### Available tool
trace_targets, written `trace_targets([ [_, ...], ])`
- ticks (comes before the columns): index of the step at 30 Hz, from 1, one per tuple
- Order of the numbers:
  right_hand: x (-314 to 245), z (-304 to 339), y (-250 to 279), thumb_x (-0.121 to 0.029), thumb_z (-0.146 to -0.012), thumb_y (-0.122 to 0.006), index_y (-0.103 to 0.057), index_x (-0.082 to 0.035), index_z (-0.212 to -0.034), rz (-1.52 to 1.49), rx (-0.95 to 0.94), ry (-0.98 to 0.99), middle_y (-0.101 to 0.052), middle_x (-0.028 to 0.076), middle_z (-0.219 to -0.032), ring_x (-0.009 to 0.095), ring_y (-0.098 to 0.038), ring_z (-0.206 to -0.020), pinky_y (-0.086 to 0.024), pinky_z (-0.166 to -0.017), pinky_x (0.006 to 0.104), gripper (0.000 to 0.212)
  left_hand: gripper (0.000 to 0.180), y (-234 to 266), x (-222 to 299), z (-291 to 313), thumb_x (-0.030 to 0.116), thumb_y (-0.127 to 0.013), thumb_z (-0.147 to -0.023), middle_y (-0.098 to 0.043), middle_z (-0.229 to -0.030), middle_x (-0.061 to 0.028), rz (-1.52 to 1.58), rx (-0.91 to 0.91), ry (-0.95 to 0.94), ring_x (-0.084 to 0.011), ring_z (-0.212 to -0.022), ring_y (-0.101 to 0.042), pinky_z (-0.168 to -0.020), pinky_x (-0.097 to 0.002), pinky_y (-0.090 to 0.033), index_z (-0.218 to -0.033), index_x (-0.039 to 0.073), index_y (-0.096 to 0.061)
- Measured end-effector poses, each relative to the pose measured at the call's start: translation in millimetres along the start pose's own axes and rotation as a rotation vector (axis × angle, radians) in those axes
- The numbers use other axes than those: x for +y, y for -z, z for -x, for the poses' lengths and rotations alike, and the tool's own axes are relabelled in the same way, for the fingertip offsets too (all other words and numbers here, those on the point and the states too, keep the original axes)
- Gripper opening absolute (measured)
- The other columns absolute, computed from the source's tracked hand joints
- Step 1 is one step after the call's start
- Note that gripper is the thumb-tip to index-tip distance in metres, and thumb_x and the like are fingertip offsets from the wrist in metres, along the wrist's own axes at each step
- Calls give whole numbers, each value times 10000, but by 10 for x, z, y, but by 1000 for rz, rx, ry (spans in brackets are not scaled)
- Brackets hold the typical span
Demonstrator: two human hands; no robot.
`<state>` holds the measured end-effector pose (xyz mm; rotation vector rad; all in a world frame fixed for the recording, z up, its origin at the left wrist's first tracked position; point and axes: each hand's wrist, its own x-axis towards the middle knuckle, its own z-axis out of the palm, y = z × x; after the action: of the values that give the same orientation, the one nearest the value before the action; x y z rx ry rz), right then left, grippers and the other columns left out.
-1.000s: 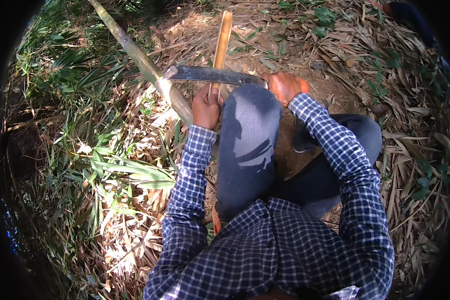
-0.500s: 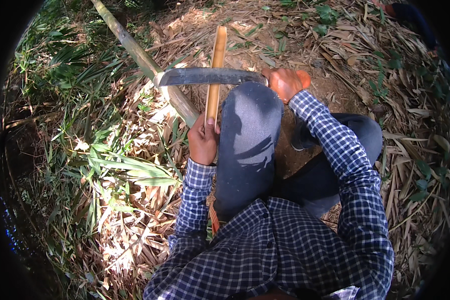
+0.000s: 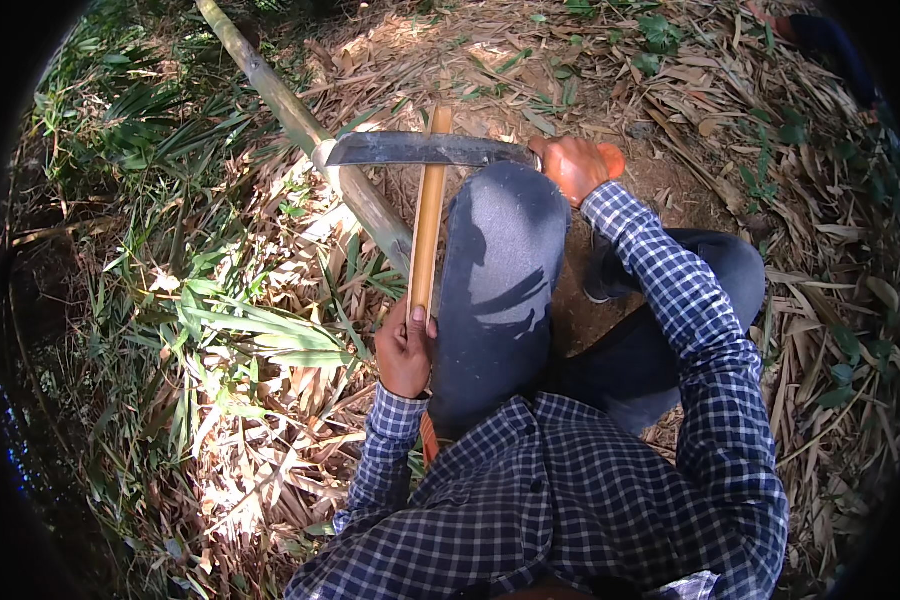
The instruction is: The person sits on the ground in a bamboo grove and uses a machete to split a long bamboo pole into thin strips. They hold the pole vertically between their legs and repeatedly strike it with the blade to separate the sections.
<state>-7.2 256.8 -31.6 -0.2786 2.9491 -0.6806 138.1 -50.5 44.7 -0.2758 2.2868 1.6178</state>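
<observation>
My left hand (image 3: 404,350) is closed round the near end of a split bamboo strip (image 3: 427,235), thumb on its pale inner face. The strip points away from me along the left side of my raised knee. Across its far part lies the dark curved blade of a machete (image 3: 420,149), which hides a short stretch of the strip. My right hand (image 3: 570,168) grips the machete's orange handle (image 3: 613,160) just beyond the knee. The blade's tip is over a bamboo pole on the left.
A long bamboo pole (image 3: 280,100) slants over the ground from the far left toward my knee. Green leaves (image 3: 270,335) and dry bamboo litter (image 3: 260,450) cover the ground at left. More dry leaves lie at right. A person's dark-clothed limb (image 3: 832,48) shows at the far right.
My left hand has drawn back toward my body, pulling the bamboo strip under the blade, so less of it sticks out beyond. The machete and right hand have barely shifted.
</observation>
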Motion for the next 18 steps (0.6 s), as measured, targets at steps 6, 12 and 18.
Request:
trace_targets([
  [6, 57, -8, -32, -274, -826, -613, -653, -60, -941, -8, 10, 18, -657, 184, -711, 375, -658, -680, -497, -606, 485, 246, 340, 78, 99, 221, 198, -460, -1038, -530, -668, 9, 83, -15, 114, -29, -512, -417, -456, -193, -315, -1281, -16, -563],
  [12, 93, 104, -255, -371, -838, -628, -652, -29, -941, -87, 42, -126, -642, 209, -695, 380, -654, -675, -498, -637, 487, 358, 334, 295, -302, 890, 236, -470, -1034, -529, -672, 9, 114, 51, 142, -45, -511, -419, -468, -212, -335, -1207, -21, -595],
  [18, -46, 60, -2, -190, -816, -605, -666, -39, -960, -79, -42, -91, -674, 197, -751, 374, -673, -724, -517, -675, 480, 218, 302, 102, -127, -245, 249, -476, -1027, -533, -620, 5, -161, 62, 41, -54, -484, -433, -452, -228, -337, -906, 2, -598],
])
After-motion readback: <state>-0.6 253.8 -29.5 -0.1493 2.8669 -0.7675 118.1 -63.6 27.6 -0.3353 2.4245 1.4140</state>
